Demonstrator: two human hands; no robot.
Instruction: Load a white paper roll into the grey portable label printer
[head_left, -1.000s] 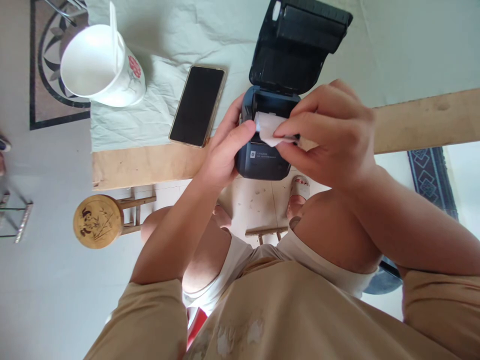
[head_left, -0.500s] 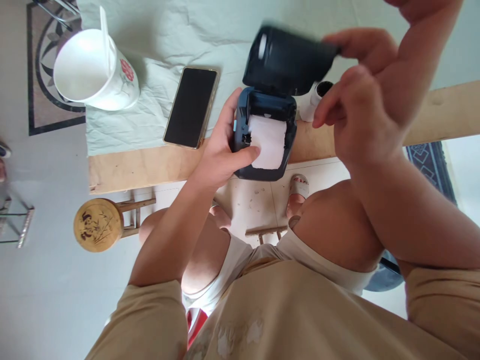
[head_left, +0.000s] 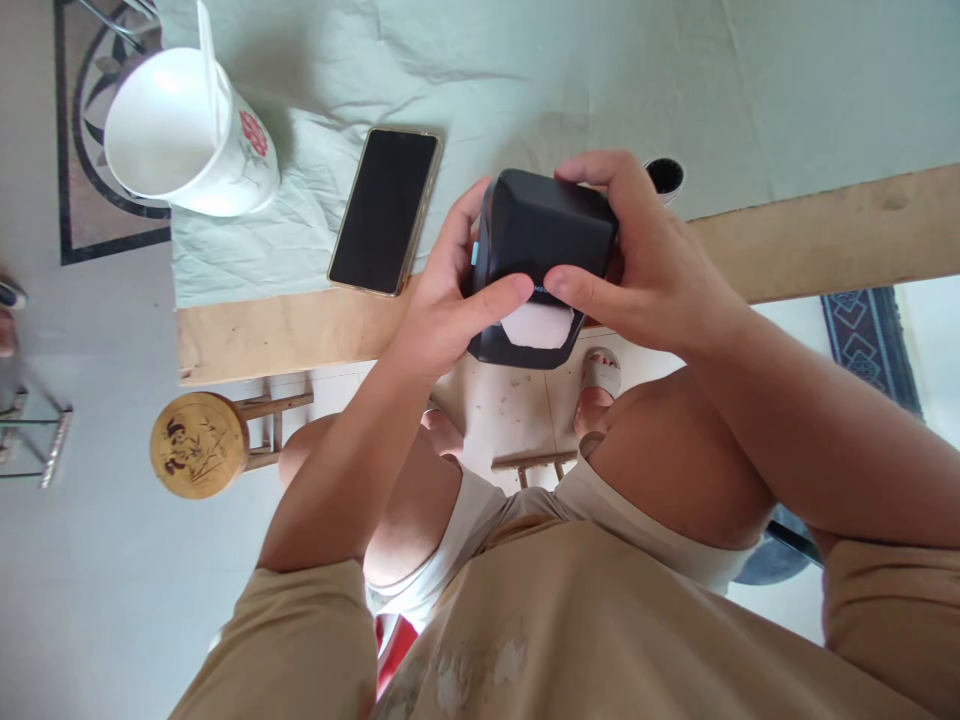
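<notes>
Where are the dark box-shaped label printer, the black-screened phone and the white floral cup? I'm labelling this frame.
dark box-shaped label printer (head_left: 547, 225), head view, on its closed lid.
black-screened phone (head_left: 385, 210), head view, middle of the screen.
white floral cup (head_left: 251, 140), head view, on its flowered outer wall.

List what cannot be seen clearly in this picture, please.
Head view only:
- Small printer: its front is hidden by the left hand and right hand; label text too small.
- Paper: the roll is shut inside.
- Black-topped item: mostly behind the right hand.
- Mug: contents unclear.
</notes>
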